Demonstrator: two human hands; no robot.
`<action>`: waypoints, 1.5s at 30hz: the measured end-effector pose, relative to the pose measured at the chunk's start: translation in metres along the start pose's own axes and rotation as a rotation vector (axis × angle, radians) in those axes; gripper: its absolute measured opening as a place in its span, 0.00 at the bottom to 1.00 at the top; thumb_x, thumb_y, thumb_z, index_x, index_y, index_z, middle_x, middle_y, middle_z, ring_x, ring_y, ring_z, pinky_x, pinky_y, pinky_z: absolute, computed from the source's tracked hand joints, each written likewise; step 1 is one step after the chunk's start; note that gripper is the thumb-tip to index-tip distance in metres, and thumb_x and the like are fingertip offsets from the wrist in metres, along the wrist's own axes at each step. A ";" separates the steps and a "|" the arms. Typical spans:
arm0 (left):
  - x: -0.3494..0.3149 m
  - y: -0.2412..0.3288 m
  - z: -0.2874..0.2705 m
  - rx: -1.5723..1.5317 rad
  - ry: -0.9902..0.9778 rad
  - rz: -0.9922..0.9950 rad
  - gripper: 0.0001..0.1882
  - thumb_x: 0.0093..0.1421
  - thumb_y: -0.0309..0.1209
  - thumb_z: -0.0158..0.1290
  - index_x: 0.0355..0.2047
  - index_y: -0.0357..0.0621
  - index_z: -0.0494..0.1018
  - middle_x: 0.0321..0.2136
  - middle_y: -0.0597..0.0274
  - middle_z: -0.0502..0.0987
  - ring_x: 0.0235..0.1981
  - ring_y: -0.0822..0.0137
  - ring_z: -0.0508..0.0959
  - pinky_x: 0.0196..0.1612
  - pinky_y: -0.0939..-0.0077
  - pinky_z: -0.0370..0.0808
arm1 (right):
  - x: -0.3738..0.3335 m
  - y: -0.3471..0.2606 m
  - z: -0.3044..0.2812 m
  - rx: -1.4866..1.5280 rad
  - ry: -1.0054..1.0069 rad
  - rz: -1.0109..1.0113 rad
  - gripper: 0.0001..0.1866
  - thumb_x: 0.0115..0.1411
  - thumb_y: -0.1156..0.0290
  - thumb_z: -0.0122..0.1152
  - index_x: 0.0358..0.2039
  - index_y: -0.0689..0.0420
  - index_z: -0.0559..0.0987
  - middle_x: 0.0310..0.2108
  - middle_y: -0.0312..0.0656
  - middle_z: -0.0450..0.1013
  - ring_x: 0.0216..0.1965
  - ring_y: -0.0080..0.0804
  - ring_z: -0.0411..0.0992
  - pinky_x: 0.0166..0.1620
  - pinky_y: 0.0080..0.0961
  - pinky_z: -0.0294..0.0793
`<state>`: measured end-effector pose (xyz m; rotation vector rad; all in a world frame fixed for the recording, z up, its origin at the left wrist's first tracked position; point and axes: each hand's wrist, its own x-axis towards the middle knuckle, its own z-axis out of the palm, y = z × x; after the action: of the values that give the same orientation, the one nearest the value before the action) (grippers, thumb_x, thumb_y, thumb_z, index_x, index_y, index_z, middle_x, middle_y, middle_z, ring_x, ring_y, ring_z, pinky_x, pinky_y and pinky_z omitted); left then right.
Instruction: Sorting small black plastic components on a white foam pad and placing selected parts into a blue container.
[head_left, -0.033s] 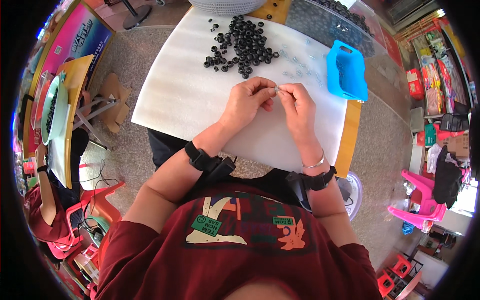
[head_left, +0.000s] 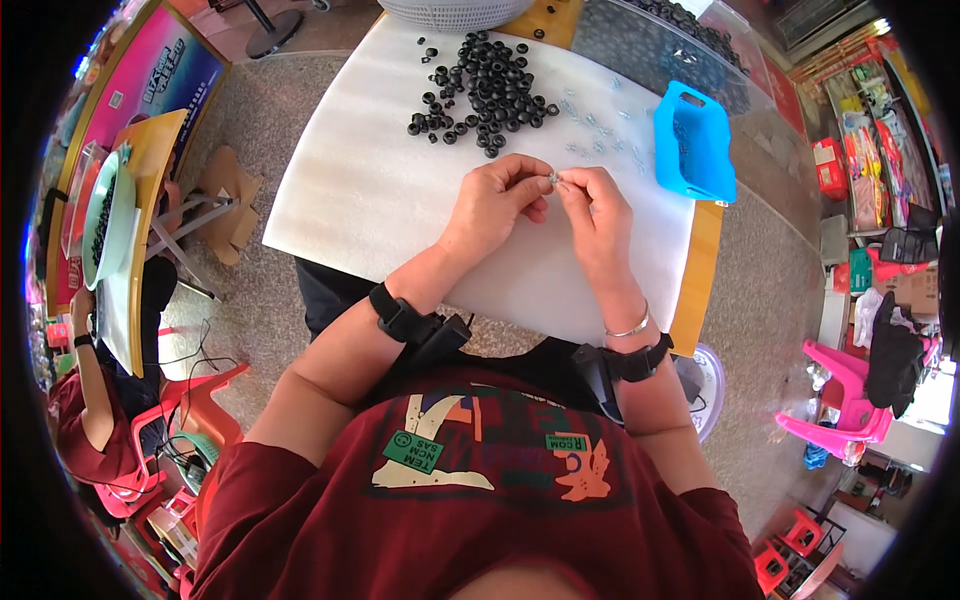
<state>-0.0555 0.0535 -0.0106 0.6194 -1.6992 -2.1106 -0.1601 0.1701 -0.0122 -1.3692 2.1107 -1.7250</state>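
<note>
A white foam sheet (head_left: 400,190) covers a wooden table (head_left: 697,290) that stands on a speckled stone floor (head_left: 250,290). Toward the far edge of the sheet lies a pile of black rings (head_left: 482,92), and just right of it a scatter of small clear pieces (head_left: 600,125). A blue plastic bin (head_left: 692,145) sits at the right edge of the sheet, and the rim of a white basket (head_left: 450,10) shows at the top. Pink plastic chairs (head_left: 840,400) stand at the right of the room, red stools (head_left: 195,400) at the left, where another person in a red shirt (head_left: 85,420) sits at a second table.

Both hands meet over the near middle of the sheet, well short of the pile of rings. The left hand (head_left: 497,200) and the right hand (head_left: 597,205) have their fingertips pinched narrow on a tiny pale part (head_left: 553,179), which sits between thumb and forefinger of each hand, raised just above the foam. It is too small to tell its shape. Each forearm carries a black strap, and the right wrist a thin silver bangle (head_left: 628,328).
</note>
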 end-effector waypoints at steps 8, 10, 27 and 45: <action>-0.005 0.001 0.003 0.156 0.017 0.074 0.07 0.63 0.25 0.52 0.40 0.34 0.73 0.29 0.63 0.76 0.26 0.76 0.76 0.31 0.84 0.74 | -0.001 -0.002 -0.002 -0.098 -0.049 0.113 0.04 0.59 0.77 0.58 0.32 0.63 0.74 0.28 0.41 0.73 0.28 0.29 0.70 0.32 0.24 0.71; -0.005 0.001 0.004 0.155 0.027 0.072 0.07 0.63 0.25 0.52 0.40 0.34 0.73 0.29 0.63 0.76 0.26 0.76 0.76 0.31 0.84 0.74 | -0.002 0.001 -0.002 -0.074 -0.044 0.120 0.04 0.59 0.76 0.59 0.32 0.62 0.74 0.27 0.41 0.72 0.28 0.29 0.70 0.32 0.24 0.71; 0.000 -0.002 0.002 -0.025 0.097 0.045 0.06 0.62 0.24 0.53 0.39 0.35 0.74 0.27 0.64 0.76 0.27 0.76 0.75 0.31 0.82 0.76 | 0.001 0.012 -0.004 -0.329 0.098 -0.004 0.03 0.54 0.74 0.61 0.30 0.56 0.76 0.31 0.39 0.73 0.34 0.40 0.69 0.42 0.35 0.65; 0.000 0.000 0.000 -0.092 -0.008 0.033 0.06 0.62 0.23 0.52 0.39 0.32 0.73 0.29 0.61 0.78 0.27 0.73 0.77 0.33 0.81 0.76 | 0.001 0.003 -0.004 0.026 -0.029 0.078 0.05 0.57 0.77 0.60 0.33 0.61 0.74 0.30 0.40 0.72 0.30 0.33 0.70 0.38 0.28 0.70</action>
<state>-0.0550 0.0532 -0.0105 0.5536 -1.5950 -2.1571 -0.1644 0.1727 -0.0126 -1.2795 2.0899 -1.6871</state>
